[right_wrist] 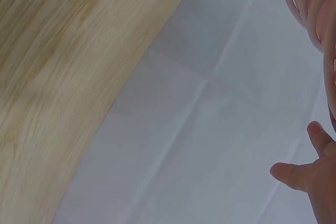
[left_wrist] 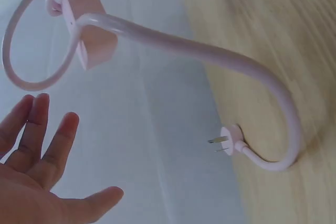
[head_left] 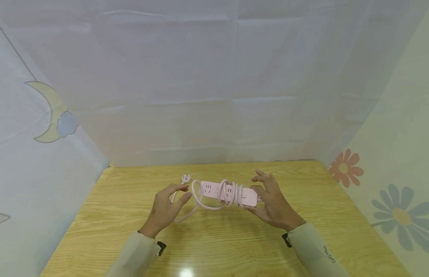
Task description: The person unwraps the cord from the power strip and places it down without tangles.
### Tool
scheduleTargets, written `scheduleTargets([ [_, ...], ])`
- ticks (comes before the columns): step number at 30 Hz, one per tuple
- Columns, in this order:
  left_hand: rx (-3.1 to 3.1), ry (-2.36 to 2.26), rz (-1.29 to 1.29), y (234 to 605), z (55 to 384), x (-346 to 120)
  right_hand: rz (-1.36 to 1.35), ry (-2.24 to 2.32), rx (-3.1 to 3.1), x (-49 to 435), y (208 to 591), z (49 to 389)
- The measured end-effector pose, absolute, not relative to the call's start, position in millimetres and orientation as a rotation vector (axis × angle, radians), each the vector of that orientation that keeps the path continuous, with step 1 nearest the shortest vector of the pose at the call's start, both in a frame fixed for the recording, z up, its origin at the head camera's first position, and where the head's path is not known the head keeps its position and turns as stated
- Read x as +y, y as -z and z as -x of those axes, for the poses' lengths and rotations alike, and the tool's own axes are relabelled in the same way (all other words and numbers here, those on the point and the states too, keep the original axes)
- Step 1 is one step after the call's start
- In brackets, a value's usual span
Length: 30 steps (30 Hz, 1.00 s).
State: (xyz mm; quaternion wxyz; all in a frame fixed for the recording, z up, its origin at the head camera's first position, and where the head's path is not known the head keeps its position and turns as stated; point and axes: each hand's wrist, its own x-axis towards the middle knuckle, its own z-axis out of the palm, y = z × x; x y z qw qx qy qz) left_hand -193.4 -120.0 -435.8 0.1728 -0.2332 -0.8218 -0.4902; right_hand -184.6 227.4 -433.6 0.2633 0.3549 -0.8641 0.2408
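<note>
A pink power strip (head_left: 249, 197) is held above the table, its cord (head_left: 232, 194) wound in several turns round the middle. My right hand (head_left: 274, 204) grips the strip's right end between thumb and fingers, with other fingers spread upward. Beside the left end, my left hand (head_left: 166, 207) has its fingers apart and holds nothing; in the left wrist view a gap shows between its fingertips and the loose cord loop (left_wrist: 26, 85). From that loop the cord runs down to a plug (left_wrist: 229, 139) lying on the table, its prongs pointing away from the wood.
The wooden table (head_left: 107, 231) extends under both hands. A pale cloth (head_left: 214, 88) hangs behind it. At the left is a cloth printed with a moon (head_left: 53, 111); at the right, one with flowers (head_left: 401, 216).
</note>
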Motion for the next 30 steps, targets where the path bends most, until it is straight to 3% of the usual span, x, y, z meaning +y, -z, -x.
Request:
scheduleTargets([
  [30,-2.316,1.371,0.643,430.1,183.4,-106.6,-0.957,-0.630,-2.340,226.7,431.5,182.7],
])
